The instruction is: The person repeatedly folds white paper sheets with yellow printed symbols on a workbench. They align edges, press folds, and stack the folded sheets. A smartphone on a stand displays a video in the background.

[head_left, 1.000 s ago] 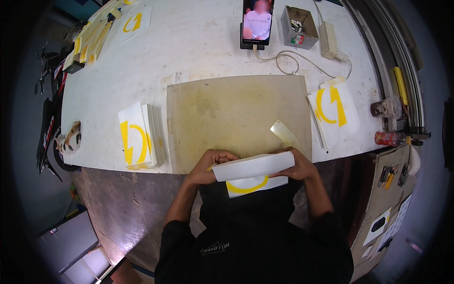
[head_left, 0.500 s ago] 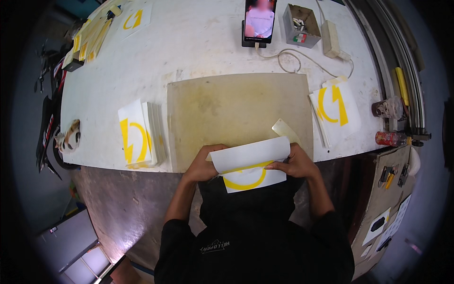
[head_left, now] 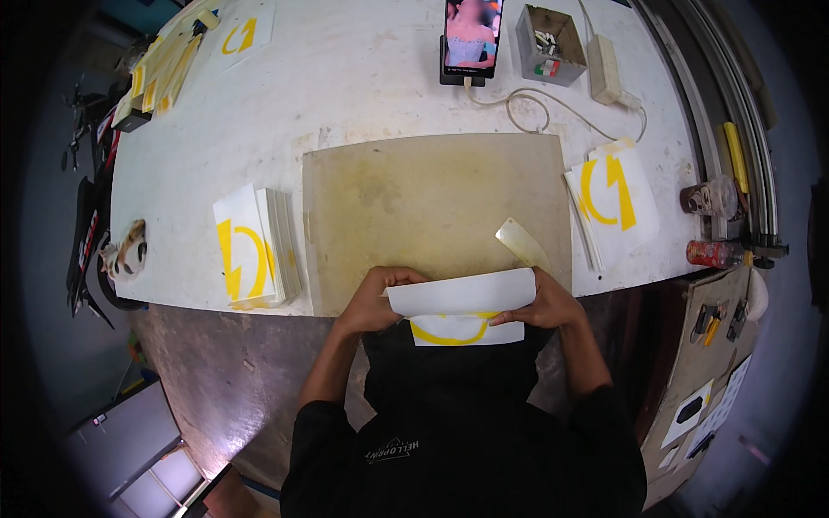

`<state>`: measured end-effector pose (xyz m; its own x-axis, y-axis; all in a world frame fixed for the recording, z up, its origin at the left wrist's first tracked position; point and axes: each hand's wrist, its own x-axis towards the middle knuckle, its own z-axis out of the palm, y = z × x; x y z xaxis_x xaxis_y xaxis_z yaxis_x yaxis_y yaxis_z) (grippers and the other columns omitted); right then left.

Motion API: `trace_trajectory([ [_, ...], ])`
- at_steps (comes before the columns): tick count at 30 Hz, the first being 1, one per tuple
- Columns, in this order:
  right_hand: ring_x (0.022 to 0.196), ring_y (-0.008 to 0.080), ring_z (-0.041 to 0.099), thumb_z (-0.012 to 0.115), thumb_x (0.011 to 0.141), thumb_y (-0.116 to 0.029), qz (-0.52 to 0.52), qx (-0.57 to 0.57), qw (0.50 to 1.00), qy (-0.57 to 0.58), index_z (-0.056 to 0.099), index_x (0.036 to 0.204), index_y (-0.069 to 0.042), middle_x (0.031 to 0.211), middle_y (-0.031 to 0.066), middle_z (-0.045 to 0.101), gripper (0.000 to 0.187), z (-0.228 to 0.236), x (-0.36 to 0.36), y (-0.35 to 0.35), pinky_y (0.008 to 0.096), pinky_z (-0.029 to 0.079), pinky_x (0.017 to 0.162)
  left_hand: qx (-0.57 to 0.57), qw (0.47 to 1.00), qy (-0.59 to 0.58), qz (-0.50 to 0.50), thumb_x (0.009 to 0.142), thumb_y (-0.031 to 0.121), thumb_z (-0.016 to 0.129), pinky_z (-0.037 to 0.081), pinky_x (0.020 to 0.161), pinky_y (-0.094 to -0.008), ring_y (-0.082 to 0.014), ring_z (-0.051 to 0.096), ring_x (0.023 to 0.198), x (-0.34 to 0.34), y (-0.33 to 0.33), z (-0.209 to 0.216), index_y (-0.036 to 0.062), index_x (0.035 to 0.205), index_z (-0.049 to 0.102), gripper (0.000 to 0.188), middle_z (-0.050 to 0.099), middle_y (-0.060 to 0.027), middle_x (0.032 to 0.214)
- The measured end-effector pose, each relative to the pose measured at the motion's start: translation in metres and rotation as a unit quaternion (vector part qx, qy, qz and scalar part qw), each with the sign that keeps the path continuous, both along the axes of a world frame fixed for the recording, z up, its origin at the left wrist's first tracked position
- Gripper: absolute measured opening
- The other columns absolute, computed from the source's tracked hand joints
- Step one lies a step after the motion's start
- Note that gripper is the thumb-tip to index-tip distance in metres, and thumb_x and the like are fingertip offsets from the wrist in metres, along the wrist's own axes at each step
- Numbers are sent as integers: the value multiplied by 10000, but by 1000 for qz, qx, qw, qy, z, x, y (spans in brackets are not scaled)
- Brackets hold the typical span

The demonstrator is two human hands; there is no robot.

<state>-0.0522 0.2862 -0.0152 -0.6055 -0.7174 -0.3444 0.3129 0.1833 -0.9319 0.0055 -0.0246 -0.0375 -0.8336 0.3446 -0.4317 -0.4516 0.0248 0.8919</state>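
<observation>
A white sheet with a yellow printed design is held at the table's front edge, its upper part curled over toward me. My left hand grips its left edge, the fingers partly behind the paper. At the right edge my right hand pinches it, thumb lying across the front by the yellow print. Just beyond the sheet, a flat pale scraper-like piece rests on the beige mat. One stack of similar printed sheets stands left of the mat, and another pile lies to its right.
A phone on a stand is at the back, beside a grey box of small items and a power strip with its cable. A cat lies at the left edge. A cup and a red bottle sit at right.
The sheet's curled upper part has come lower, covering more of the yellow design. Both hands have shifted slightly and still hold the paper. The phone's picture differs.
</observation>
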Motion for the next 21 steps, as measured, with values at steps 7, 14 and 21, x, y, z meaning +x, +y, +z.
trace_trajectory([
  [7, 1006, 188, 656, 952, 690, -129, 20, 13, 1000, -20, 668, 1169, -12, 1086, 84, 721, 570, -2, 0, 4, 356, 529, 905, 3, 1000, -3, -5, 790, -88, 733, 557, 836, -274, -123, 700, 914, -1, 3, 1, -69, 1113, 689, 327, 750, -100, 1014],
  [14, 1057, 192, 648, 939, 704, -99, 26, -16, 999, -20, 668, 1194, -13, 1137, 95, 715, 566, -1, 0, 6, 363, 519, 937, 15, 999, -38, 13, 827, -6, 762, 516, 709, -239, -45, 654, 789, 1, 4, -2, -41, 1096, 711, 276, 749, -34, 889],
  [21, 1056, 168, 656, 866, 805, -124, 20, 7, 994, 109, 713, 1155, -20, 1147, 89, 739, 396, 1, 2, 7, 341, 504, 957, 4, 996, 21, 81, 818, 24, 802, 533, 789, -270, -66, 659, 847, 9, 12, 9, -27, 1121, 704, 322, 743, -22, 966],
])
